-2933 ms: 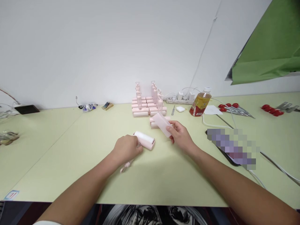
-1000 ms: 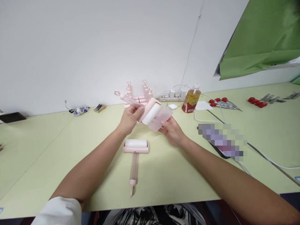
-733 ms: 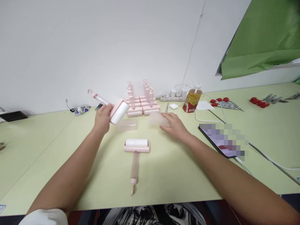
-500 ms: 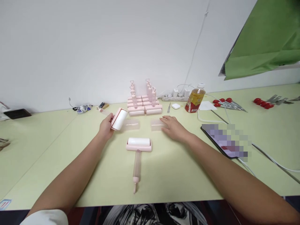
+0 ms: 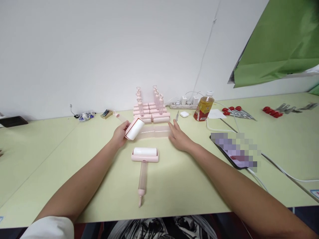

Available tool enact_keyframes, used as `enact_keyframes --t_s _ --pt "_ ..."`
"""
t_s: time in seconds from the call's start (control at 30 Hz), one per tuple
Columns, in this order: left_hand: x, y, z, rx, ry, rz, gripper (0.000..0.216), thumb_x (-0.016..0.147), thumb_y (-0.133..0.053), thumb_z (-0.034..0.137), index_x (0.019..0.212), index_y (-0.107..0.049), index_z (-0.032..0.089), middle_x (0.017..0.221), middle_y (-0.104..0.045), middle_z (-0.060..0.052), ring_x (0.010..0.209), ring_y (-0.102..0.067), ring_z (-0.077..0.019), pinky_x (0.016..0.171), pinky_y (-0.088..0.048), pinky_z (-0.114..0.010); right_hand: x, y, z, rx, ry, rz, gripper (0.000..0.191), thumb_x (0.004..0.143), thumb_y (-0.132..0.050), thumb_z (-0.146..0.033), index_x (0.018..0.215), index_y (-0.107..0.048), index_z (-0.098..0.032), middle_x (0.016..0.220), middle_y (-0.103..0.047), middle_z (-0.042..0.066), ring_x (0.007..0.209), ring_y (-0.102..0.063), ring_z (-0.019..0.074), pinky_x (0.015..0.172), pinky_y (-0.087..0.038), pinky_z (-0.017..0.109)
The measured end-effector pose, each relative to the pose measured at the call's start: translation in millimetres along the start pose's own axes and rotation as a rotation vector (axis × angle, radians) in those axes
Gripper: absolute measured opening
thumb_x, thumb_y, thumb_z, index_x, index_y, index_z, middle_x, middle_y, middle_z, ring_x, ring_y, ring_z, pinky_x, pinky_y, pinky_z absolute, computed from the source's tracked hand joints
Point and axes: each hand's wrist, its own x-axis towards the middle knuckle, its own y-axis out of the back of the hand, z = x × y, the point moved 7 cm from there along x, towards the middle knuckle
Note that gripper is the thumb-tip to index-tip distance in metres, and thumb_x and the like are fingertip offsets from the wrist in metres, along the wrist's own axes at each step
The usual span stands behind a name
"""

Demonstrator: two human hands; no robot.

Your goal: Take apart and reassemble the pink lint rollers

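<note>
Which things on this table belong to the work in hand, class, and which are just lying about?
In the work:
- pink roller held in the left hand
- clear covers end to end, by the right hand
- second roller lying in front
- grouped rollers behind, apparently matching

Just lying about, it seems:
- drink bottle
- phone
- power strip
- red-ended tools
- white paper

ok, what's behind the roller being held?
Behind the held roller: the left clear cover on the table, then the stacked rollers. The cover's left end and part of the front left roller are blocked; anything else there can't be seen.
</note>
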Motion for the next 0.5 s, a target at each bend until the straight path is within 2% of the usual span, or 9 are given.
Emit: enact_keyframes --t_s 0.13,0.23,0.3,0.4,0.43,0.5 --pt "-8 17 22 0.052 -0.094 0.046 0.025 0.076 -0.064 0.039 0.073 -0.056 0.015 0.064 -0.055 0.002 0.058 -0.050 -0.0110 0.053 -0.039 -0.023 1 7 5 0.033 -0.029 0.107 0.069 0.088 -0.043 -0.020 0.152 -0.019 -0.012 0.159 -0.008 0.021 0.146 -0.017 0.0318 0.114 -0.027 0.047" --pt "-23 18 43 0.189 -0.204 0.025 0.025 0.073 -0.068 0.040 0.074 -0.059 0.016 0.067 -0.055 0.002 0.059 -0.047 -0.0107 0.049 -0.034 -0.022 3 15 8 0.051 -0.051 0.205 0.066 0.086 -0.047 -0.021 0.149 -0.028 -0.011 0.152 -0.026 0.022 0.142 -0.027 0.0312 0.114 -0.028 0.047" --pt "-39 -1 55 0.387 -0.342 -0.064 0.026 0.074 -0.068 0.042 0.077 -0.060 0.017 0.069 -0.054 0.001 0.059 -0.045 -0.0115 0.048 -0.032 -0.023 2 26 7 0.099 -0.041 0.320 0.060 0.084 -0.051 -0.024 0.142 -0.039 -0.015 0.143 -0.039 0.019 0.132 -0.042 0.0304 0.109 -0.036 0.047" --pt "-69 -51 64 0.656 -0.608 -0.256 0.024 0.081 -0.063 0.042 0.081 -0.060 0.019 0.071 -0.055 0.000 0.063 -0.047 -0.0131 0.055 -0.036 -0.025 -7 48 1 0.305 -0.034 0.484 0.044 0.085 -0.053 -0.033 0.126 -0.054 -0.018 0.118 -0.059 0.013 0.098 -0.061 0.0252 0.088 -0.050 0.043" --pt "-81 -70 64 0.746 -0.719 -0.315 0.021 0.083 -0.062 0.040 0.082 -0.060 0.019 0.074 -0.056 0.000 0.067 -0.049 -0.0137 0.061 -0.039 -0.026 -11 52 -1 0.423 -0.048 0.479 0.040 0.087 -0.052 -0.038 0.121 -0.056 -0.019 0.105 -0.063 0.011 0.084 -0.062 0.0219 0.078 -0.053 0.039" --pt "-104 -105 62 0.888 -0.981 -0.367 0.018 0.084 -0.063 0.037 0.086 -0.062 0.019 0.084 -0.059 -0.003 0.078 -0.053 -0.0162 0.070 -0.042 -0.029 -16 51 -4 0.720 -0.121 0.330 0.040 0.089 -0.048 -0.049 0.115 -0.056 -0.020 0.084 -0.064 0.006 0.061 -0.059 0.0165 0.057 -0.051 0.031"
